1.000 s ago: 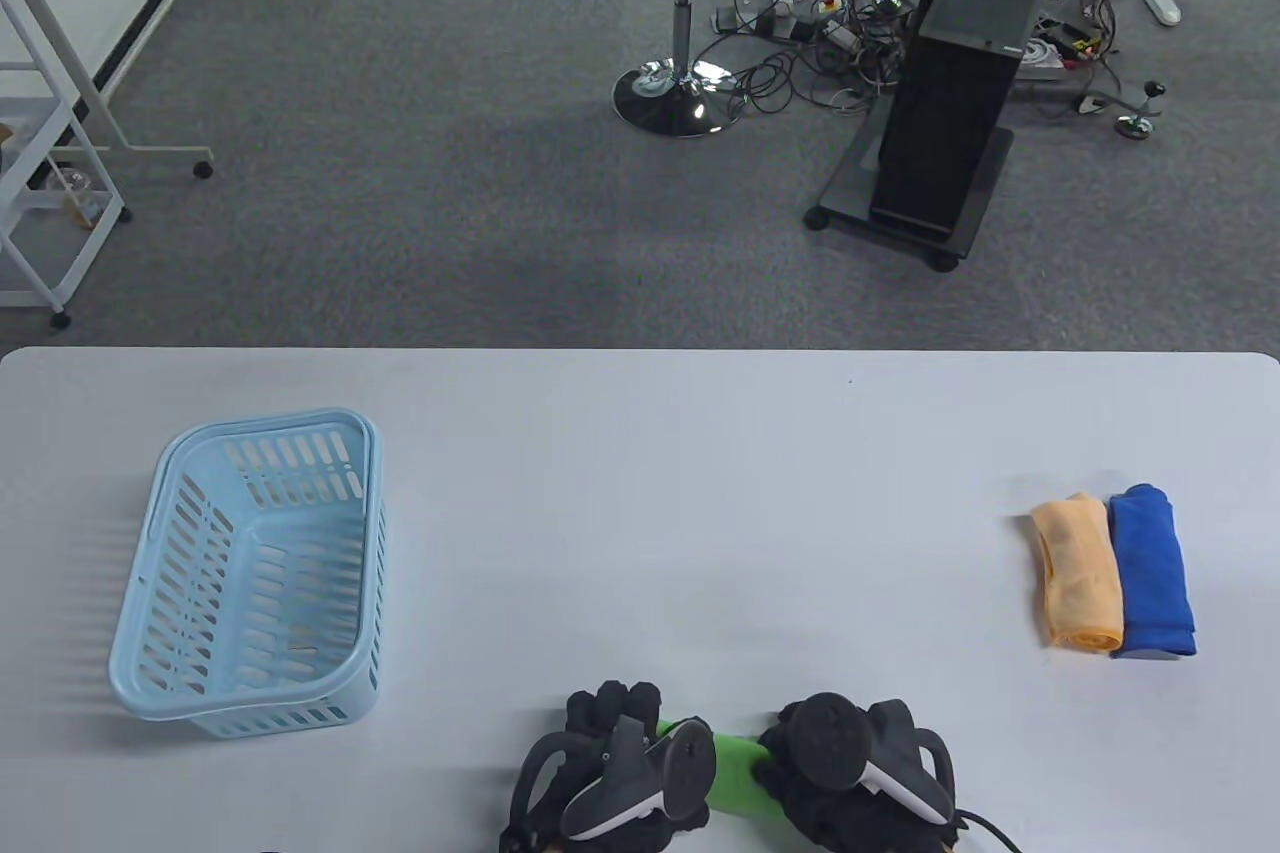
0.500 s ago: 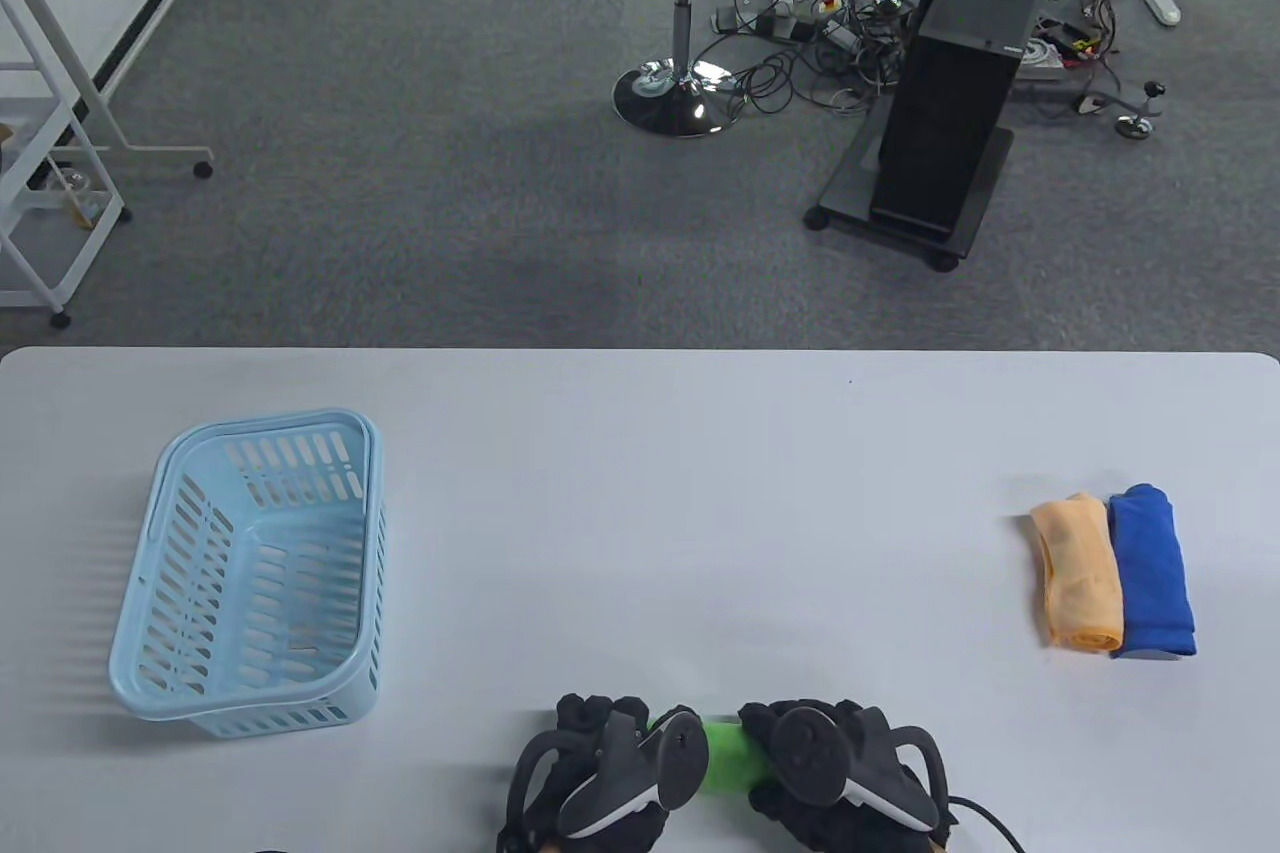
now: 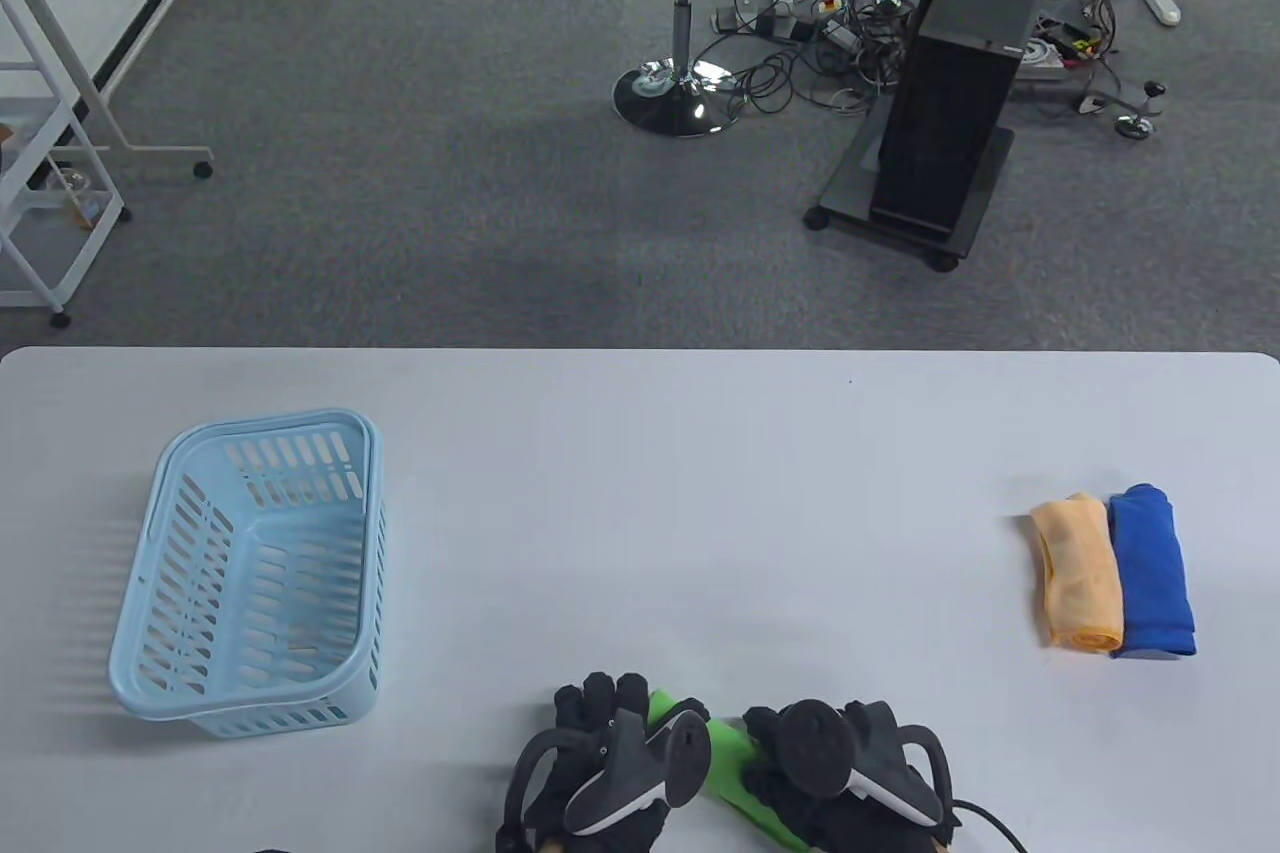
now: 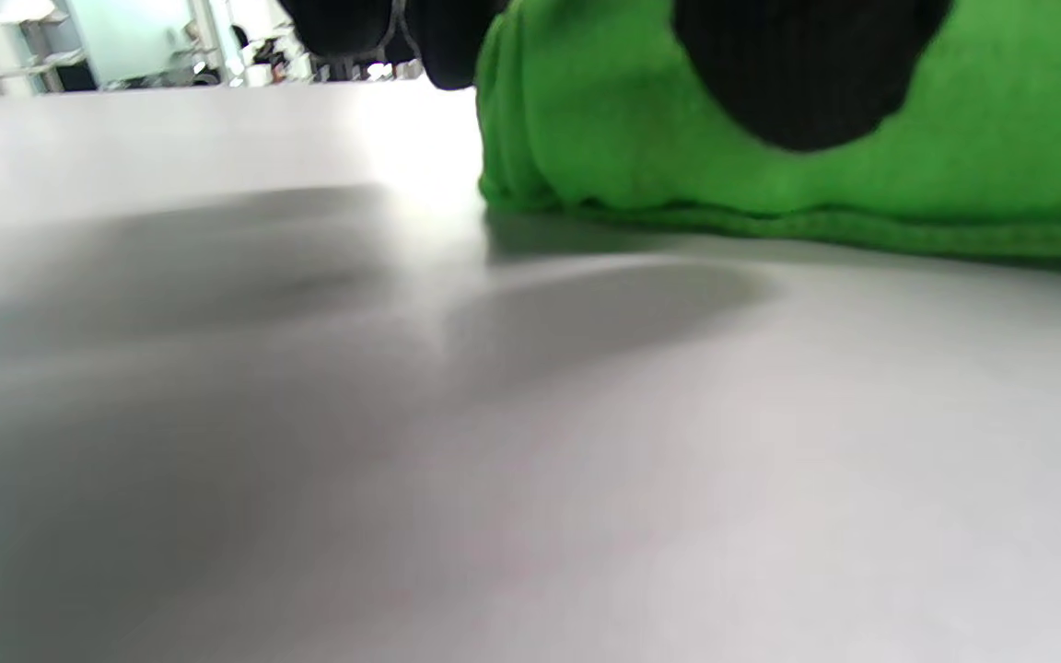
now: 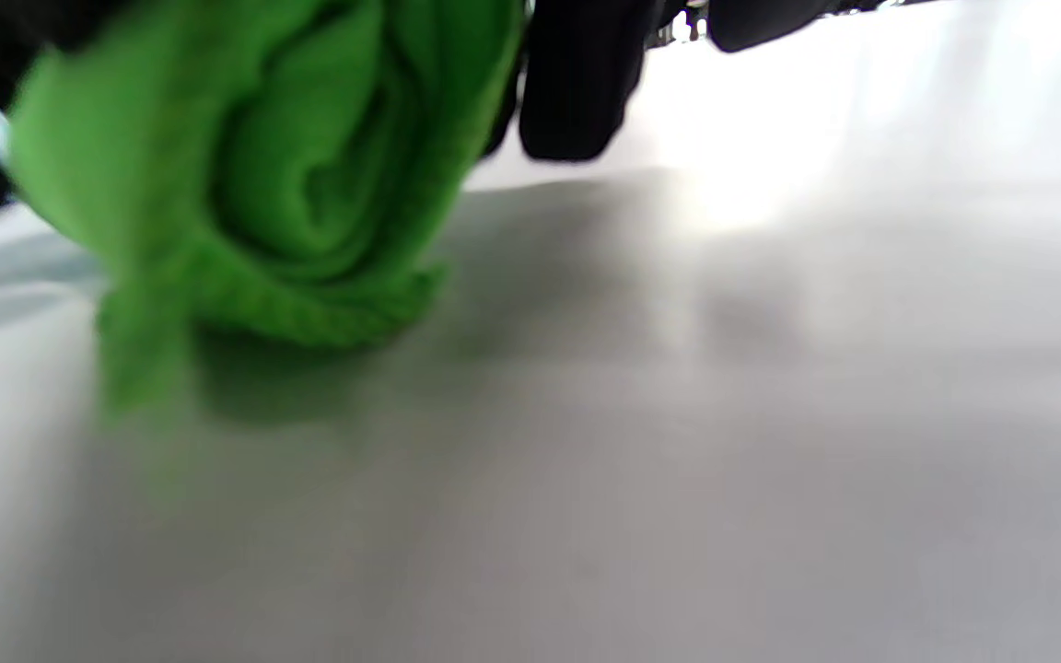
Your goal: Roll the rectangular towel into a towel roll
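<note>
From above, we are seeing even, diffuse light and sharp focus across the table (image 3: pixel 640 493), with the basket (image 3: pixel 250 573) casting only a faint slatted shadow to its left. In the left wrist view, glare is washing out the far tabletop beside the green towel (image 4: pixel 641 138), soft grey shadows are spreading across the surface, and the near foreground is blurring. In the right wrist view, the towel (image 5: pixel 309 184) is smearing with motion blur, its left edge streaking downward, while bright glare is bleaching the upper right.
</note>
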Available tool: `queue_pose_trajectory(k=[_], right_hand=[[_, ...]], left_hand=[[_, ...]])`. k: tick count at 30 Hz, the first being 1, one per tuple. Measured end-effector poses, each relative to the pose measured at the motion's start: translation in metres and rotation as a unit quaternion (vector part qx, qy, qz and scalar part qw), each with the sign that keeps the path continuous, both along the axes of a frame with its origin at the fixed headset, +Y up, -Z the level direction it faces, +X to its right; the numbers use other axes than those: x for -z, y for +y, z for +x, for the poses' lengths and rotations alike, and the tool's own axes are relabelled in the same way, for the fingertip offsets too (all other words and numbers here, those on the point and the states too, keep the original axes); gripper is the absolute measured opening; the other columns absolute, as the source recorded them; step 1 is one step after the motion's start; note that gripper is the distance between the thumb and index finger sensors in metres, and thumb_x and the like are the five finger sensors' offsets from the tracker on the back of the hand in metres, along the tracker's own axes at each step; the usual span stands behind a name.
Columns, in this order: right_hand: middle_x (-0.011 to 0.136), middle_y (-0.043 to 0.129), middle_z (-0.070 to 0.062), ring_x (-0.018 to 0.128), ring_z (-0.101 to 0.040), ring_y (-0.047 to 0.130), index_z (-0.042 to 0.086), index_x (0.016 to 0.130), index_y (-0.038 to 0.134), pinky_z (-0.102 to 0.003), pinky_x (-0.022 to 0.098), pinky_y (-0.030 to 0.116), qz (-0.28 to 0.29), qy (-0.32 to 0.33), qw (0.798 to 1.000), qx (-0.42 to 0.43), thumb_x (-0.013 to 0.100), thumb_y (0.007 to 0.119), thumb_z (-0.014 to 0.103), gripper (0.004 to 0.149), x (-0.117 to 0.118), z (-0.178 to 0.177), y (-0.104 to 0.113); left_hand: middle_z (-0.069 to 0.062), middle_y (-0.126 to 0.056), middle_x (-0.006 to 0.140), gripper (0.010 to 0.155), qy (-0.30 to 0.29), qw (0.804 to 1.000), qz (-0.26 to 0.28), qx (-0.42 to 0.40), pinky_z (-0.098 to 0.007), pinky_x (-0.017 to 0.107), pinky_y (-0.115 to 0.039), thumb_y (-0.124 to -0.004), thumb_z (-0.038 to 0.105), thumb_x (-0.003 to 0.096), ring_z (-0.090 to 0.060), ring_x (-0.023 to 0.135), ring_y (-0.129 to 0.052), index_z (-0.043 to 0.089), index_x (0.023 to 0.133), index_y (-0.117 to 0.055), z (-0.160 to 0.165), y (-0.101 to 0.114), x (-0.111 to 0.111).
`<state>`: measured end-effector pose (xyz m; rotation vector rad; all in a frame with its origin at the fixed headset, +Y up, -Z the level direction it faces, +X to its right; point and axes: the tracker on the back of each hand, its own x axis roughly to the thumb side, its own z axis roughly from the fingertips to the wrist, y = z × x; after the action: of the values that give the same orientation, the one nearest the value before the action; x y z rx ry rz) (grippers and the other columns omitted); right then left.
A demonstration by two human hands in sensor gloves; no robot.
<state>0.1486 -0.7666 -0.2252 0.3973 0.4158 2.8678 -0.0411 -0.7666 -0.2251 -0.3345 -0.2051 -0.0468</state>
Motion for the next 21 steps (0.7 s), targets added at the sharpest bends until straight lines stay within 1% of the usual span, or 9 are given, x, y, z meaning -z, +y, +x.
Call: queue_pose_trajectory(k=[2, 5, 8, 10, 12, 14, 16, 18, 21], right_hand=[[0.103, 0.037, -0.003, 0.097, -0.029, 0.054, 0.031, 0.100, 0.042, -0.062, 0.071, 0.042, 0.025, 0.026, 0.999, 0.029, 0.029, 0.070, 0.053, 0.079, -0.003, -0.007, 0.007], [0.105, 0.028, 0.003, 0.101, -0.030, 0.041, 0.042, 0.093, 0.055, -0.062, 0.072, 0.036, 0.063, 0.068, 0.995, 0.040, 0.028, 0.071, 0.056, 0.068, -0.009, -0.017, 0.015], [0.106, 0.033, 0.007, 0.102, -0.029, 0.043, 0.038, 0.088, 0.067, -0.063, 0.072, 0.038, 0.080, 0.125, 0.989, 0.020, 0.027, 0.070, 0.057, 0.064, -0.016, -0.033, 0.014], [0.107, 0.034, 0.008, 0.102, -0.028, 0.045, 0.035, 0.090, 0.069, -0.063, 0.072, 0.038, 0.051, 0.146, 0.988, -0.031, 0.027, 0.070, 0.057, 0.066, -0.019, -0.043, 0.007], [0.106, 0.031, 0.009, 0.102, -0.027, 0.046, 0.036, 0.094, 0.059, -0.061, 0.073, 0.040, 0.060, 0.139, 0.984, -0.095, 0.028, 0.067, 0.056, 0.070, -0.019, -0.047, -0.001], [0.106, 0.035, 0.007, 0.099, -0.027, 0.054, 0.036, 0.093, 0.059, -0.061, 0.072, 0.043, 0.094, 0.136, 0.983, -0.085, 0.027, 0.067, 0.055, 0.069, -0.015, -0.046, -0.002], [0.106, 0.032, 0.004, 0.098, -0.028, 0.056, 0.036, 0.096, 0.055, -0.061, 0.072, 0.043, 0.080, 0.108, 0.985, -0.106, 0.028, 0.066, 0.056, 0.072, -0.008, -0.042, -0.002], [0.106, 0.031, 0.003, 0.096, -0.028, 0.058, 0.036, 0.097, 0.052, -0.062, 0.072, 0.042, 0.091, 0.080, 0.985, -0.125, 0.028, 0.066, 0.056, 0.073, 0.000, -0.037, -0.002], [0.106, 0.028, 0.001, 0.097, -0.028, 0.057, 0.037, 0.098, 0.049, -0.062, 0.072, 0.040, 0.086, 0.034, 0.983, -0.156, 0.028, 0.066, 0.056, 0.075, 0.017, -0.027, -0.004]], left_hand=[[-0.014, -0.046, 0.113, 0.068, 0.033, 0.999, 0.000, 0.003, -0.067, 0.072, -0.035, -0.071, 0.051, 0.0383, -0.045, 0.103, -0.043, 0.051, 0.102, -0.046, -0.007, 0.001, 0.004], [-0.015, -0.047, 0.113, 0.066, 0.064, 0.998, -0.007, -0.014, -0.067, 0.072, -0.034, -0.072, 0.049, 0.0387, -0.046, 0.103, -0.042, 0.050, 0.101, -0.052, -0.019, 0.001, 0.007], [-0.015, -0.047, 0.113, 0.065, 0.077, 0.997, -0.015, -0.022, -0.067, 0.072, -0.034, -0.071, 0.046, 0.0393, -0.046, 0.104, -0.042, 0.052, 0.101, -0.052, -0.029, 0.002, 0.007], [-0.015, -0.047, 0.113, 0.065, 0.072, 0.997, -0.016, -0.035, -0.067, 0.071, -0.035, -0.072, 0.046, 0.0395, -0.045, 0.103, -0.043, 0.051, 0.101, -0.052, -0.032, 0.001, 0.008], [-0.015, -0.041, 0.114, 0.067, 0.053, 0.996, 0.012, -0.075, -0.067, 0.071, -0.036, -0.072, 0.047, 0.0401, -0.044, 0.104, -0.042, 0.048, 0.103, -0.050, -0.033, 0.002, 0.008], [-0.015, -0.040, 0.114, 0.068, 0.060, 0.992, 0.039, -0.103, -0.067, 0.071, -0.037, -0.071, 0.049, 0.0396, -0.044, 0.103, -0.043, 0.044, 0.104, -0.050, -0.036, 0.009, 0.009], [-0.016, -0.037, 0.114, 0.072, 0.064, 0.985, 0.078, -0.141, -0.068, 0.071, -0.036, -0.071, 0.051, 0.0394, -0.045, 0.104, -0.041, 0.041, 0.106, -0.047, -0.039, 0.020, 0.007], [-0.016, -0.035, 0.115, 0.073, 0.067, 0.978, 0.114, -0.161, -0.068, 0.071, -0.035, -0.071, 0.052, 0.0388, -0.045, 0.105, -0.039, 0.040, 0.107, -0.047, -0.042, 0.030, 0.005], [-0.016, -0.031, 0.116, 0.077, 0.071, 0.972, 0.137, -0.176, -0.069, 0.071, -0.033, -0.072, 0.055, 0.0373, -0.046, 0.106, -0.035, 0.039, 0.108, -0.046, -0.044, 0.039, 0.002]])
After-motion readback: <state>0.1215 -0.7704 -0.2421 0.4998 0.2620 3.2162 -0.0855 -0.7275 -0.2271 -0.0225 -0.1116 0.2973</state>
